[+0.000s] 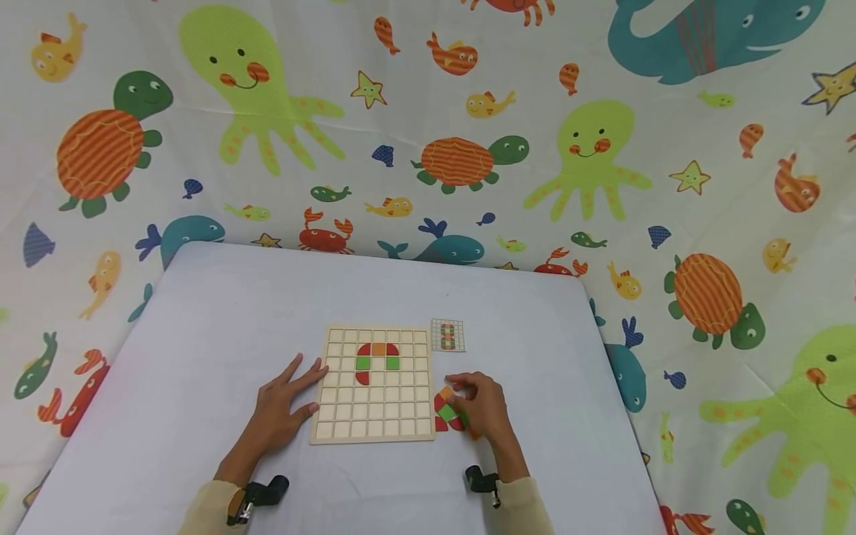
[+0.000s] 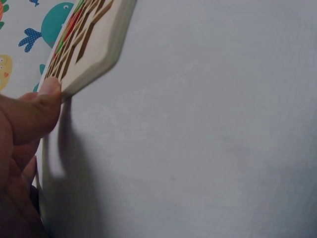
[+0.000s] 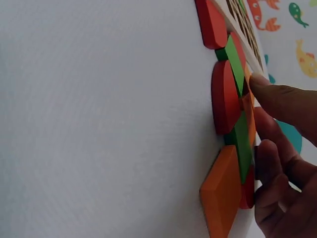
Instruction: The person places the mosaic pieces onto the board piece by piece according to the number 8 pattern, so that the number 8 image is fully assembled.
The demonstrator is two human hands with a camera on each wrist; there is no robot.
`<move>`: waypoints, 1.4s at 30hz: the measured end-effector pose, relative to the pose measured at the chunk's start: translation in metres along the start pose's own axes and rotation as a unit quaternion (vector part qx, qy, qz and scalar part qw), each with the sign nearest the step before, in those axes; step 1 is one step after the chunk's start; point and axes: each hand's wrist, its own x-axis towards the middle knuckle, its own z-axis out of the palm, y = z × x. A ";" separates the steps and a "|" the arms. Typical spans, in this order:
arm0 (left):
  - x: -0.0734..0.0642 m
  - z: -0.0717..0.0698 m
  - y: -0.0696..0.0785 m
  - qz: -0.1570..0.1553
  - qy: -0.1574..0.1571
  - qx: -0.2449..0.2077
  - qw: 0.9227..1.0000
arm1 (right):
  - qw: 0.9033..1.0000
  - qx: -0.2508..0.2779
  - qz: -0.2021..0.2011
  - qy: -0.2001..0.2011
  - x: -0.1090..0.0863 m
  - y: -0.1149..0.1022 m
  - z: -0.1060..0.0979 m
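Observation:
A wooden grid board [image 1: 377, 384] lies on the table, with red, orange and green pieces [image 1: 377, 357] set in its upper rows. My left hand [image 1: 284, 405] lies flat beside the board's left edge with straight fingers, and its thumb [image 2: 44, 101] touches the board's rim [image 2: 91, 44]. My right hand [image 1: 480, 407] curls over a pile of loose pieces [image 1: 446, 413] just right of the board. Its index fingertip [image 3: 257, 82] rests on an orange piece [image 3: 247, 116] among red pieces [image 3: 225, 96] and green pieces [image 3: 242, 141]. Its thumb is hidden.
A small pattern card [image 1: 447, 335] lies behind the board's right corner. The pale table [image 1: 200, 327] has rounded far corners, and a sea-animal cloth [image 1: 468, 148] hangs behind and around it. An orange square [image 3: 220, 193] lies nearest my right wrist.

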 end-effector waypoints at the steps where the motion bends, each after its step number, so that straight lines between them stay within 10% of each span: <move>1: 0.000 0.000 0.000 0.000 -0.001 0.000 1.000 | 1.000 -0.015 -0.006 -0.004 0.000 0.000 0.000; 9: 0.000 0.002 -0.001 0.003 0.001 -0.002 1.000 | 0.997 -0.071 -0.013 -0.007 0.001 -0.004 0.000; 22: 0.000 0.001 -0.001 0.009 -0.001 0.001 1.000 | 0.999 0.020 -0.038 0.022 0.000 -0.006 0.001; 42: 0.001 -0.001 -0.002 0.001 -0.012 0.000 1.000 | 0.991 0.086 -0.095 0.027 0.019 -0.073 0.058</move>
